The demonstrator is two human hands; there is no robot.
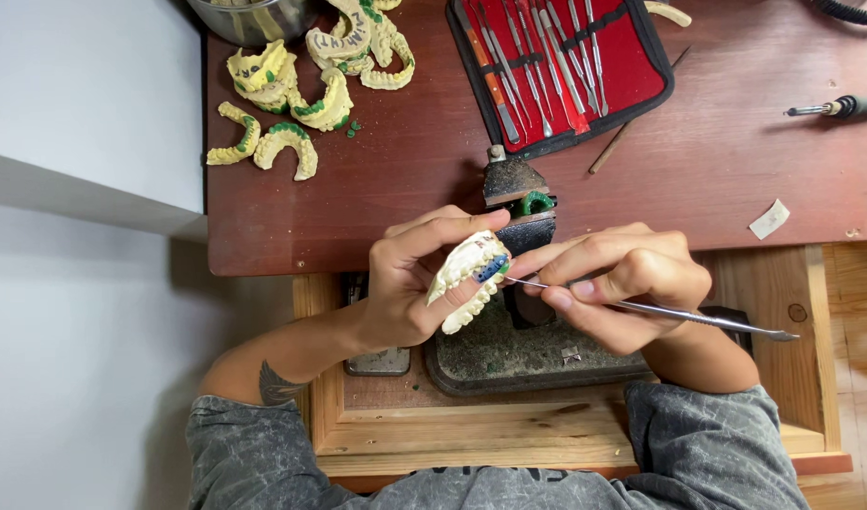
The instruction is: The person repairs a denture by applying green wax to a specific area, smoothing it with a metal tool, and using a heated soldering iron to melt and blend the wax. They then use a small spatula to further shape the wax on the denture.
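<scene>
Left hand (405,288) grips cream dental cast (468,279), fingers wrapped around it; right hand (622,279) pinches thin metal carving tool (679,314), tip touching cast, over worktop's (405,198) front edge.

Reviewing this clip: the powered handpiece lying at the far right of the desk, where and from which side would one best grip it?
Probably the dark handpiece by its thick body, from above: it lies flat, its thin metal tip pointing left, and the wood around it is bare. Both hands are busy, the left hand on the dental cast.

left hand (405,288) cupped, right hand (622,283) pinching (fingers curled), wrists close
</scene>
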